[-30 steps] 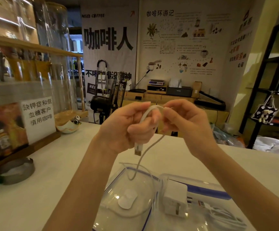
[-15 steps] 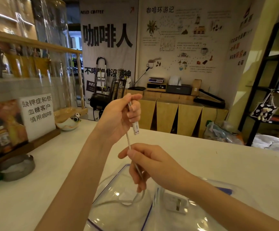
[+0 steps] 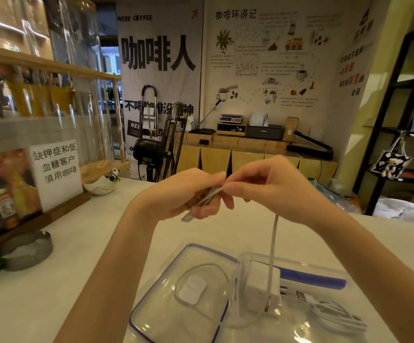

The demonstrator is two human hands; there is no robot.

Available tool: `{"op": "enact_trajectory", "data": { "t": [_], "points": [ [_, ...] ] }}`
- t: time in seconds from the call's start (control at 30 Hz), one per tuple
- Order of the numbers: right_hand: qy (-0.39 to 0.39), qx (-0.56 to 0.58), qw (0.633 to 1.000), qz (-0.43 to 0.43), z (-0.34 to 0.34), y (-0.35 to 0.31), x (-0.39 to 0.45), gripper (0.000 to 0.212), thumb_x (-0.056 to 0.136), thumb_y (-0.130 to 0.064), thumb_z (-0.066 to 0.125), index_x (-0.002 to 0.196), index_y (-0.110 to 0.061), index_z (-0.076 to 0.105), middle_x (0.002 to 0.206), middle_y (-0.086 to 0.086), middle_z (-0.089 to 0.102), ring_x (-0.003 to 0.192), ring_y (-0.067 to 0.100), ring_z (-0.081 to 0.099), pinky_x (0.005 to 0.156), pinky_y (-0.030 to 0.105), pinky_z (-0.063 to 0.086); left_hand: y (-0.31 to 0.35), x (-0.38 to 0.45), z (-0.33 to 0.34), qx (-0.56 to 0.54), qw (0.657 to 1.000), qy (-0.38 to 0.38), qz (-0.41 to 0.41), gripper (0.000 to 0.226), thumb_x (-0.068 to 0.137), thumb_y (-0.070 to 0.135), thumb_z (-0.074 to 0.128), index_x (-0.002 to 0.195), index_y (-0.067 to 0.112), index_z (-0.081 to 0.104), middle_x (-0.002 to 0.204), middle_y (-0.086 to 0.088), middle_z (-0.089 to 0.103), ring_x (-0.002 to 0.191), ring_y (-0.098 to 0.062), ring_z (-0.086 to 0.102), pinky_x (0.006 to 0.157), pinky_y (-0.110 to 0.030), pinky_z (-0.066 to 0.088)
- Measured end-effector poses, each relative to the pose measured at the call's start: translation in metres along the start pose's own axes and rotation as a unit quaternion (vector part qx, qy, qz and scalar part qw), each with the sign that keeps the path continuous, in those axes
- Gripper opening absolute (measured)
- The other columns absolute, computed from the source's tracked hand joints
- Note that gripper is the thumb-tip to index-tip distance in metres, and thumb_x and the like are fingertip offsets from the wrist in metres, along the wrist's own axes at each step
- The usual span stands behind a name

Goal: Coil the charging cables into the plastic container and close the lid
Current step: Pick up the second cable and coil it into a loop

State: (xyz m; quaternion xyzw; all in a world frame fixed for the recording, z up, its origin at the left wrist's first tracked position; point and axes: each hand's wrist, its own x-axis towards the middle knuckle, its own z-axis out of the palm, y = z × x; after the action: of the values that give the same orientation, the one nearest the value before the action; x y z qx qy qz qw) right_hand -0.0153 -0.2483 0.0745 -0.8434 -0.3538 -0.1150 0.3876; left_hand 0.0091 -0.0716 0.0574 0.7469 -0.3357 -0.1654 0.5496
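Head view, hands raised above a white counter (image 3: 82,243). The left hand (image 3: 188,194) has its grip closed on a folded length of white cable (image 3: 273,246), whose metal plug end pokes out below the curled fingers. The right hand (image 3: 267,186) pinches the same cable just beside the left fingertips; from there one strand hangs straight down into the clear plastic container (image 3: 255,315). Inside the container stands a white charger block (image 3: 260,290), partly veiled by the transparent wall. The strand's lower end is hard to follow; it seems to reach the block. The clear lid (image 3: 181,290), edged in blue, lies open to the container's left. A second bundled white cord (image 3: 334,315) lies to its right; whether it is inside cannot be told. The bottom frame edge cuts off the container and lid.
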Motion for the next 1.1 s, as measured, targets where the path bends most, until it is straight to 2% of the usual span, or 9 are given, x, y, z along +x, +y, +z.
{"op": "enact_trajectory", "data": {
  "t": [0.17, 0.33, 0.5, 0.6, 0.67, 0.77, 0.9, 1.03, 1.1],
  "points": [
    [0.02, 0.092, 0.995, -0.026, -0.015, 0.003, 0.005, 0.018, 0.062, -0.029, 0.07, 0.074, -0.016, 0.074, 0.068, 0.005, 0.072, 0.065, 0.021, 0.065, 0.061, 0.027, 0.056, 0.003, 0.001, 0.006, -0.079, 0.992, -0.098, 0.029, 0.047, 0.091, 0.036, 0.028, 0.067, 0.011, 0.06, 0.037, 0.013, 0.039, 0.033, -0.004, 0.028, 0.039, -0.022, 0.021],
    [0.017, 0.209, 0.977, -0.025, -0.015, 0.002, 0.004, 0.016, 0.063, -0.016, 0.066, 0.075, -0.007, 0.069, 0.048, -0.007, 0.064, 0.041, 0.003, 0.054, 0.041, 0.008, 0.038, 0.006, 0.004, 0.011, -0.177, 0.957, -0.212, 0.088, 0.031, 0.09, 0.032, 0.042, 0.072, 0.011, 0.054, 0.041, 0.008, 0.028, 0.035, -0.007, 0.024, 0.037, -0.016, 0.025],
    [0.05, 0.126, 0.99, -0.033, -0.021, 0.001, 0.005, 0.017, 0.063, -0.024, 0.067, 0.073, -0.012, 0.071, 0.057, -0.006, 0.068, 0.052, 0.006, 0.06, 0.051, 0.013, 0.047, 0.014, -0.003, 0.013, 0.01, 0.999, -0.034, 0.034, 0.032, 0.095, 0.029, 0.032, 0.078, 0.014, 0.056, 0.048, 0.011, 0.042, 0.041, -0.004, 0.034, 0.043, -0.016, 0.031],
    [0.066, 0.025, 0.997, -0.018, -0.021, 0.006, 0.005, 0.017, 0.064, -0.031, 0.071, 0.075, -0.018, 0.072, 0.07, 0.002, 0.07, 0.067, 0.018, 0.063, 0.066, 0.028, 0.055, 0.016, 0.002, 0.022, 0.23, 0.97, 0.073, 0.01, 0.025, 0.095, 0.024, 0.034, 0.086, 0.012, 0.054, 0.06, 0.008, 0.044, 0.047, -0.001, 0.04, 0.049, -0.01, 0.036],
    [0.086, -0.025, 0.996, -0.028, -0.02, 0.008, 0.004, 0.011, 0.069, -0.025, 0.072, 0.076, -0.018, 0.072, 0.072, 0.0, 0.07, 0.07, 0.013, 0.064, 0.069, 0.03, 0.056, 0.012, 0.008, 0.03, 0.247, 0.964, 0.103, 0.005, 0.021, 0.096, 0.021, 0.035, 0.089, 0.011, 0.052, 0.067, 0.006, 0.044, 0.055, -0.002, 0.043, 0.054, -0.012, 0.037],
    [0.097, -0.045, 0.993, -0.048, -0.021, 0.011, 0.002, 0.009, 0.071, -0.021, 0.071, 0.078, -0.017, 0.072, 0.074, 0.0, 0.071, 0.072, 0.013, 0.065, 0.07, 0.03, 0.056, 0.011, 0.012, 0.034, 0.173, 0.981, 0.085, 0.004, 0.022, 0.096, 0.021, 0.034, 0.086, 0.011, 0.051, 0.061, 0.005, 0.041, 0.052, -0.006, 0.038, 0.053, -0.017, 0.034],
    [0.084, 0.096, 0.99, -0.063, -0.019, 0.012, -0.001, 0.013, 0.065, -0.022, 0.069, 0.076, -0.014, 0.071, 0.065, -0.007, 0.07, 0.064, 0.008, 0.065, 0.062, 0.018, 0.053, 0.008, 0.009, 0.023, -0.075, 0.993, -0.079, 0.038, 0.029, 0.093, 0.026, 0.039, 0.072, 0.013, 0.054, 0.043, 0.013, 0.033, 0.037, -0.004, 0.025, 0.039, -0.017, 0.022],
    [0.041, 0.3, 0.953, 0.011, -0.001, 0.01, 0.0, 0.01, 0.066, -0.025, 0.064, 0.069, -0.018, 0.072, 0.047, -0.005, 0.054, 0.037, 0.003, 0.039, 0.036, 0.013, 0.032, 0.002, 0.013, 0.023, -0.286, 0.909, -0.275, 0.125, 0.029, 0.092, 0.024, 0.039, 0.075, 0.009, 0.057, 0.042, 0.006, 0.023, 0.034, -0.009, 0.021, 0.039, -0.018, 0.026],
    [0.015, 0.405, 0.913, 0.047, 0.01, 0.008, 0.002, 0.015, 0.07, -0.03, 0.061, 0.071, -0.018, 0.07, 0.05, 0.002, 0.043, 0.035, 0.004, 0.032, 0.032, 0.014, 0.027, 0.005, 0.012, 0.026, -0.372, 0.867, -0.296, 0.149, 0.03, 0.094, 0.018, 0.034, 0.08, 0.002, 0.054, 0.041, 0.003, 0.016, 0.033, -0.01, 0.015, 0.04, -0.02, 0.024]
  ]
}}
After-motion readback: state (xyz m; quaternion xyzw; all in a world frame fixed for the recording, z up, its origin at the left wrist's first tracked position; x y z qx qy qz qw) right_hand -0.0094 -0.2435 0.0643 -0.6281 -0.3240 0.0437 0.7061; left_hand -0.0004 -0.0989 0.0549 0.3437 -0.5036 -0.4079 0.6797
